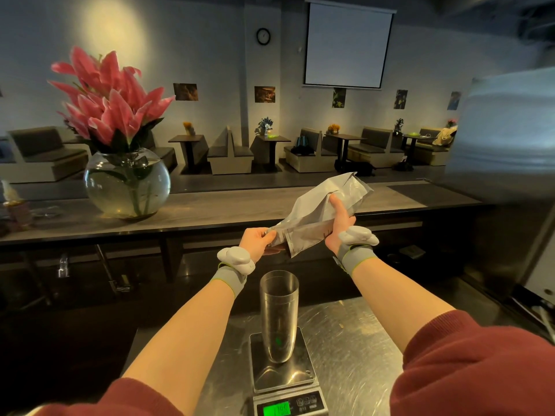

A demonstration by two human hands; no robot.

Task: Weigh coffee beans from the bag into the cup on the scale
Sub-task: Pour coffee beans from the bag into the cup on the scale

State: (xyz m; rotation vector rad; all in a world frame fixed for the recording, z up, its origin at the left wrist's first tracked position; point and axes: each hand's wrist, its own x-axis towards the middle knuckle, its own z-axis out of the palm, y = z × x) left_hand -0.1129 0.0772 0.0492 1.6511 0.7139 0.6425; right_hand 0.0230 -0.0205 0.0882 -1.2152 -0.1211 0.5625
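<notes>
A silver foil coffee bag [312,214] is held in the air above and beyond the cup, tilted with its lower end to the left. My left hand [259,240] pinches that lower end. My right hand [339,222] grips the bag's middle from the right side. Below them a tall metal cup [278,313] stands upright on the steel platform of a digital scale [282,382], whose green display [276,409] is lit. I cannot see inside the cup. No beans are visible.
The scale sits on a scratched steel worktop [354,349]. Beyond it runs a dark wooden counter [210,211] with a round glass vase of pink lilies [126,181] at the left. A large blurred grey object [507,139] fills the right side.
</notes>
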